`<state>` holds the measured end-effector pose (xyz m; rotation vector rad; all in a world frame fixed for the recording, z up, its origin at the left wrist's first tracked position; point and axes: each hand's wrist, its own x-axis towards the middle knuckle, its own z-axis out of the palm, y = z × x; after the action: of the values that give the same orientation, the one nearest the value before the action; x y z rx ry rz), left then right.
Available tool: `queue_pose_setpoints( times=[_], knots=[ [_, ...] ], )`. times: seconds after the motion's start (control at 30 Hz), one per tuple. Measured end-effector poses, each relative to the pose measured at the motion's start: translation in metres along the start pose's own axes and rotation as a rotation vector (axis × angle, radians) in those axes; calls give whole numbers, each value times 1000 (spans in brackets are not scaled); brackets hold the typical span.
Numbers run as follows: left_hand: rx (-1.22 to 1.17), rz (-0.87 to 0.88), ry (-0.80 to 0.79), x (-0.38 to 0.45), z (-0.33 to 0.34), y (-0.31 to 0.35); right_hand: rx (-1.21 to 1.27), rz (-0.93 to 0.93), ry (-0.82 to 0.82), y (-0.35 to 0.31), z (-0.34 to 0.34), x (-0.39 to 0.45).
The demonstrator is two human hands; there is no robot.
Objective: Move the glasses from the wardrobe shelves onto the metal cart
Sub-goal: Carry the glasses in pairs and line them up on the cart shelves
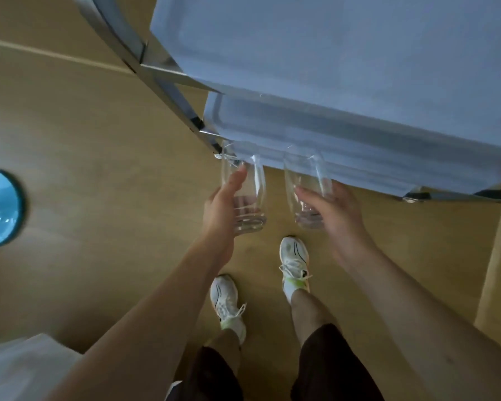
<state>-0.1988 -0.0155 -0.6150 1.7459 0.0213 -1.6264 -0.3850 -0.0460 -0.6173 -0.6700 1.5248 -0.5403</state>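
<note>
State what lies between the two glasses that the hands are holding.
Nothing: the head view shows only bare wooden floor in the gap between the left glass and the right glass.

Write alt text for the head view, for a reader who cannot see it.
Seen from above, a person's left hand and right hand each hold a clear glass, left glass and right glass, at the near edge of a metal cart. White sneakers stand on a wooden floor.
</note>
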Motion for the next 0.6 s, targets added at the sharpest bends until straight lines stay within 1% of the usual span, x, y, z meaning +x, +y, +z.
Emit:
queue_pose_setpoints(
  times=[0.13, 0.23, 0.37, 0.6],
  knots=[
    [7, 51, -99, 45, -1, -9, 11, -99, 4, 18, 14, 27],
    [9, 129, -197, 76, 3, -9, 74, -158, 26, 27, 17, 45],
    [22, 241, -175, 114, 13, 2, 114, -282, 50, 28, 14, 76],
    [74, 467, -264, 166, 35, 21, 185, -472, 70, 28, 11, 140]
  ],
)
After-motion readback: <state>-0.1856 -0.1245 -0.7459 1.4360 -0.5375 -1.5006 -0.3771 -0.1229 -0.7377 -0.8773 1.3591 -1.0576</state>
